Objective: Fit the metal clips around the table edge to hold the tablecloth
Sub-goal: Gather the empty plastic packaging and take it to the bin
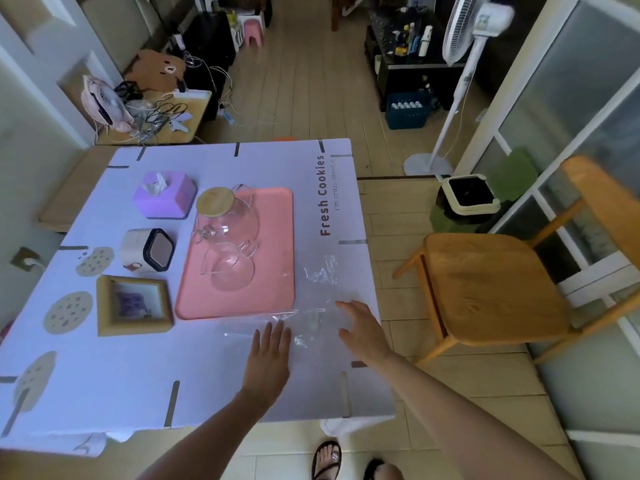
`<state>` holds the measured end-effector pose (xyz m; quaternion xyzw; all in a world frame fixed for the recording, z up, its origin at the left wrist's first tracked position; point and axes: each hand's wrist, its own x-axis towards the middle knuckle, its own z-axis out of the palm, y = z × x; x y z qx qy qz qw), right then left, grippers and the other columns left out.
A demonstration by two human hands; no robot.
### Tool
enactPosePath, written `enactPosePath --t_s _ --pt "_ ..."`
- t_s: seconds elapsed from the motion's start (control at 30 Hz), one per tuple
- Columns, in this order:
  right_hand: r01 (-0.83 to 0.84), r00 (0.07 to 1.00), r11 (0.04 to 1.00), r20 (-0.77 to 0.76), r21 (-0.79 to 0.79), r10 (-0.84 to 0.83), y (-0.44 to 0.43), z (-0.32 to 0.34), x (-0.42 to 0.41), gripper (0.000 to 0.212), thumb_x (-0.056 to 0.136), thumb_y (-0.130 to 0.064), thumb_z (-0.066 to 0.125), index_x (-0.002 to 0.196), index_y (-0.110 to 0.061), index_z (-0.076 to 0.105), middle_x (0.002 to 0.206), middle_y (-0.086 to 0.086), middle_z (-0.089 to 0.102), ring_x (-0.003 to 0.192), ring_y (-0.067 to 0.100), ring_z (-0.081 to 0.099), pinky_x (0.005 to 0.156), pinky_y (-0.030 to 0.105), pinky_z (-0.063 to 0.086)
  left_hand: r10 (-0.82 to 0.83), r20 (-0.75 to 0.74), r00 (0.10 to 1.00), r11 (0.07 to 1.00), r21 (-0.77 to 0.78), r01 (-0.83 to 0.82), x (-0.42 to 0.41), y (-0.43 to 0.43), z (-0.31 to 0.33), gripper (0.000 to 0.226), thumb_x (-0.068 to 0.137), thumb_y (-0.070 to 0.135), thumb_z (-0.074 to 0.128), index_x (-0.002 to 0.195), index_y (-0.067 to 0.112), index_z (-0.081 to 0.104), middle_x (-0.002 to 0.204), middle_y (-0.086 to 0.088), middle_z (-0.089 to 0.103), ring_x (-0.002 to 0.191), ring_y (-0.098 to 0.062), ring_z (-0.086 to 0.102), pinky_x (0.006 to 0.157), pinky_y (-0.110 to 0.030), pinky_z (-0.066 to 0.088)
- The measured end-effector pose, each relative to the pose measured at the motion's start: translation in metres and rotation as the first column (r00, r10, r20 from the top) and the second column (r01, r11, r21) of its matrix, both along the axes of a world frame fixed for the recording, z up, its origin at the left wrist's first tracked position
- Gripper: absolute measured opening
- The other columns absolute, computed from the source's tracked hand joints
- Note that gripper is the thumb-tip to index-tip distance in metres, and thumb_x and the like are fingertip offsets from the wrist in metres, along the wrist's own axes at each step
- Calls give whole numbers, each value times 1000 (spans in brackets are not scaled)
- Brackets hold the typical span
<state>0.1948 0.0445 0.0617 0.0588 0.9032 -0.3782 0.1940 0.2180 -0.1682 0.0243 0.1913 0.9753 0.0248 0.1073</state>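
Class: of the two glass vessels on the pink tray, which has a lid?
The glass teapot, farther back: a wooden lid tops it; the glass cup is open.

Two bare forearms, left forearm (194, 434) and right forearm (467, 410), no clothing on either up to the frame edge. Left hand (268, 355) and right hand (360, 330) bare, short nails. Left foot (327, 457) in a black flip-flop with thong strap, toenails look pale and glossy. Right foot (389, 474) partly cut off by the frame, with a black flip-flop strap (372, 467) showing.
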Motion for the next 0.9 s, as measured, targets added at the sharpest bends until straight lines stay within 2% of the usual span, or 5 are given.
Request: enactPosePath --t_s 0.17,0.27,0.5,0.73,0.9 --pt "294 954 935 118 -196 -276 29 -5 -19 48 92 -15 50 139 -22 43 135 1 46 120 19 49 97 29 41 104 -190 976 969 242 -56 -3 21 25 40 72 15 36 90 8 71 84 -5 73 71 -22 71 65 -33 57" --pt "559 827 689 368 -460 -426 52 -3 -38 38 98 -36 44 131 -19 47 112 4 56 94 21 57 77 31 47 271 -223 936 879 453 -147 -12 50 53 34 76 20 39 86 17 71 63 9 65 52 -11 62 45 -20 46" --pt "598 776 423 359 -680 -519 135 3 -79 68 90 -52 50 146 -38 15 140 1 48 103 26 63 89 44 51 640 173 748 414 742 -526 -59 144 95 31 77 34 39 92 19 61 53 1 48 44 -7 40 49 -23 34" --pt "531 846 455 414 -715 -336 255 32 -123 83 74 -55 57 146 -27 26 138 6 50 117 23 55 104 47 42 441 620 649 -172 768 -617 -116 262 124 22 91 6 48 76 12 63 69 1 65 64 -11 62 59 -20 49" --pt "402 901 464 431 -789 -48 318 43 -142 65 88 -48 53 144 -22 31 131 5 58 119 23 56 97 40 47 22 778 627 -231 615 -754 -144 336 134 6 67 19 64 71 14 65 57 -2 54 49 -13 47 42 -18 37"
